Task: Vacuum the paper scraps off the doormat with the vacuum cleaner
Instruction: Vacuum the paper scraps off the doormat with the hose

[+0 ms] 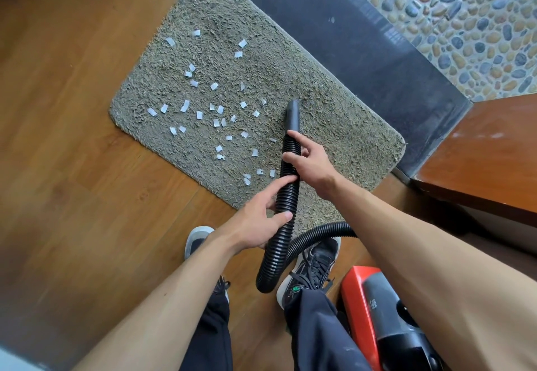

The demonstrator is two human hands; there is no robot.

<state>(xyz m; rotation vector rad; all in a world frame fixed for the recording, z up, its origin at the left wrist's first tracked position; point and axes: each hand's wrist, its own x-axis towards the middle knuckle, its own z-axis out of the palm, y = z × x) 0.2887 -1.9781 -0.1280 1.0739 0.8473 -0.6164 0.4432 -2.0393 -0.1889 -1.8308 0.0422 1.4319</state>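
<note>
Doormat [348, 138] on wooden floor [72, 138], stone sill [363, 51] behind it. On its left and middle: paper scraps [199, 115], scattered. Right of them, over the mat: vacuum hose [287, 199]. Near right, on floor: vacuum cleaner [377, 312], beside shoe [313, 266].

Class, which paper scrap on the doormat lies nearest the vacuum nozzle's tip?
The small scrap level with the nozzle tip, to its left in the picture. The next scrap lies lower and farther off; all others farther still.
</note>
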